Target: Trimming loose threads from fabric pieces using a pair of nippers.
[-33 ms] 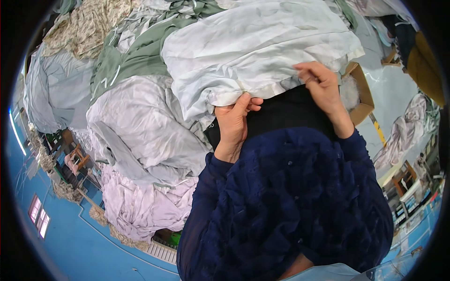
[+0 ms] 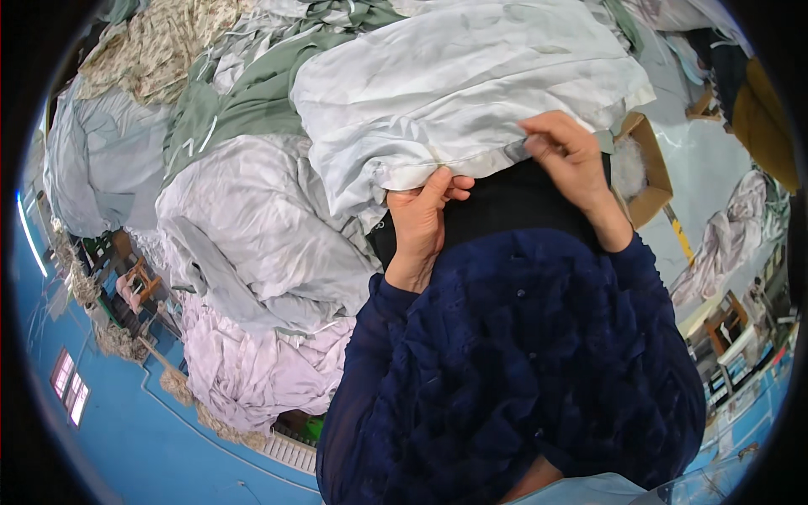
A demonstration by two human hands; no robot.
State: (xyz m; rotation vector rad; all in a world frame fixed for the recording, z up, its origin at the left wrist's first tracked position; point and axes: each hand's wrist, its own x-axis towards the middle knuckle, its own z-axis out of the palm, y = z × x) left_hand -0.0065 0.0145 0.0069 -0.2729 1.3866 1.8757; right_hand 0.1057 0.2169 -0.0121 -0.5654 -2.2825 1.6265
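White wrinkled fabric (image 2: 471,80) fills the frame's upper centre; my left hand (image 2: 418,220) pinches its lower edge. My right hand (image 2: 579,164), fingers curled, has shifted slightly left, nearer that pinch; whether it grips anything, I can't tell.

Creased white cloth (image 2: 471,84), spread across the upper centre of the frame
Its narrow-banded lower edge rises from just above the frame's centre toward the upper right; the lower left bunches into folds.
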